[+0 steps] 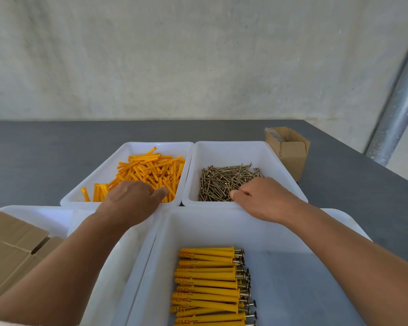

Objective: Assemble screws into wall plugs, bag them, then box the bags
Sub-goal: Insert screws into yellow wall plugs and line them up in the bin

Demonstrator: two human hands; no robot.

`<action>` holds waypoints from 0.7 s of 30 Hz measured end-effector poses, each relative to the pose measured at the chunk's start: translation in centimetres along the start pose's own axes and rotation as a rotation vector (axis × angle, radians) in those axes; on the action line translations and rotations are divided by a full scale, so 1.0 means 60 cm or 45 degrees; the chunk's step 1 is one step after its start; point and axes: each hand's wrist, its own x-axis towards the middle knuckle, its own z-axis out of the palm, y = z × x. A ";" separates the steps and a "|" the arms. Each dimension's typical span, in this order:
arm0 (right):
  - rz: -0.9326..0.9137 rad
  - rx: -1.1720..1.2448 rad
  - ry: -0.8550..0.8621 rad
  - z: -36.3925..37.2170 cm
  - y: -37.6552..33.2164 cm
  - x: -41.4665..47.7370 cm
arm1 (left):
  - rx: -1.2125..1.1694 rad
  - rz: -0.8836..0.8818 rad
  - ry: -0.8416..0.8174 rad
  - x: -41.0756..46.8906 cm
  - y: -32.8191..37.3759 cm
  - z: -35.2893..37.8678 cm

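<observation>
Loose orange wall plugs (151, 170) fill the far left white bin (127, 148). Brass screws (224, 182) lie piled in the far right white bin (229, 149). My left hand (130, 201) reaches into the plug bin, fingers curled down among the plugs; what it holds is hidden. My right hand (262, 198) reaches into the screw bin with fingertips curled onto the pile. In the near white bin (292, 267) lies a neat stack of assembled plugs with screws (210, 285), heads to the right.
A small open cardboard box (290, 149) stands on the grey table behind the screw bin. Flat cardboard (12, 245) lies at the near left, beside another white bin (45, 215). A metal pipe (396, 109) runs up the right wall.
</observation>
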 end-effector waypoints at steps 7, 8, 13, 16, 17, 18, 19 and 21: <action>-0.105 0.049 0.042 -0.001 -0.009 -0.003 | -0.134 -0.022 0.146 -0.010 0.020 -0.012; -0.118 0.069 0.042 -0.002 -0.011 -0.005 | -0.162 -0.024 0.166 -0.011 0.022 -0.014; -0.170 0.137 0.009 -0.001 -0.021 -0.012 | -0.269 -0.018 0.206 -0.011 0.027 -0.020; -0.161 0.156 0.008 0.000 -0.024 -0.013 | -0.279 -0.077 0.280 -0.012 0.025 -0.019; -0.159 0.163 0.010 -0.001 -0.025 -0.013 | -0.273 -0.077 0.312 -0.011 0.024 -0.018; -0.157 0.171 0.009 -0.002 -0.026 -0.014 | -0.272 -0.068 0.350 -0.011 0.022 -0.017; -0.154 0.181 0.006 -0.003 -0.027 -0.014 | -0.277 -0.056 0.395 -0.011 0.020 -0.017; -0.144 0.203 -0.006 -0.005 -0.030 -0.016 | -0.291 -0.041 0.500 -0.010 0.016 -0.017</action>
